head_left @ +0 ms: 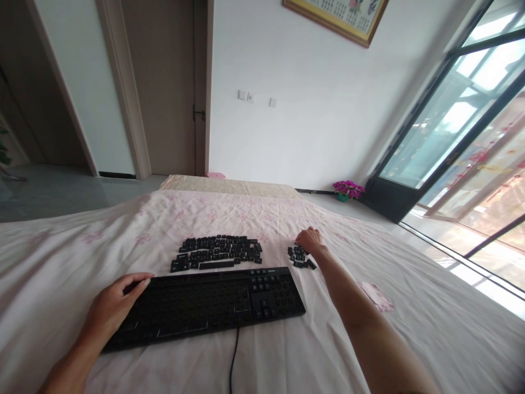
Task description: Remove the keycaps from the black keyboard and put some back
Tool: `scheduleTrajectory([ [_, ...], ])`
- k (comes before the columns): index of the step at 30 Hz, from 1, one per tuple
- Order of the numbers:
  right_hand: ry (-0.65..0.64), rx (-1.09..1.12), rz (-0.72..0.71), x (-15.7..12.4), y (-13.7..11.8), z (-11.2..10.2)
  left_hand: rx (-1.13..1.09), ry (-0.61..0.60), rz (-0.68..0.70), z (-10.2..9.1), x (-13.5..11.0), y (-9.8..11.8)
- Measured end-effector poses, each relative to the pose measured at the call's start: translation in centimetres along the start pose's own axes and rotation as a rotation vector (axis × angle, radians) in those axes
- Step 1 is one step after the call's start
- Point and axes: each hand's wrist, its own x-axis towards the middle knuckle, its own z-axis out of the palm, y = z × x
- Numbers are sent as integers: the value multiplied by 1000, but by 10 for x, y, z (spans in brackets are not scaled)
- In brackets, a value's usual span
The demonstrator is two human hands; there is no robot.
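A black keyboard (192, 306) lies at a slant on the bed sheet, most of its keys off; several keys remain near its right part. My left hand (117, 301) grips its upper left edge, thumb on top. Beyond it, many loose black keycaps (221, 249) are laid out in rows, with a long space bar (216, 264) in front. To the right is a smaller group of keycaps (297, 255). My right hand (310, 241) is at the far edge of that group, fingers bent down and drawn together. Whatever is between its fingertips is hidden.
The keyboard's cable (234, 355) runs toward me over the wrinkled pink-white sheet (135, 235). A small pink cloth (375, 295) lies right of my forearm. Past the bed are a potted purple flower (348, 189), a door (162, 87) and a glass door (435, 120).
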Motion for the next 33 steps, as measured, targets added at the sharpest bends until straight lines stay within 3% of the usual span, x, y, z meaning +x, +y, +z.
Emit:
scheduleTrajectory([
  [9, 43, 41, -52, -13, -9, -14, -24, 5, 17, 0, -1, -2],
  [13, 124, 107, -109, -42, -23, -24, -4, 16, 32, 0, 0, -2],
  [18, 272, 313, -439, -102, -42, -25, -1, 20, 59, 0, -1, 0],
  [22, 313, 331, -549, -140, -49, -22, 26, 22, 52, 0, -1, 0],
  [33, 277, 250, -607, -164, -60, -22, 16, 16, 30, 0, -2, 1],
])
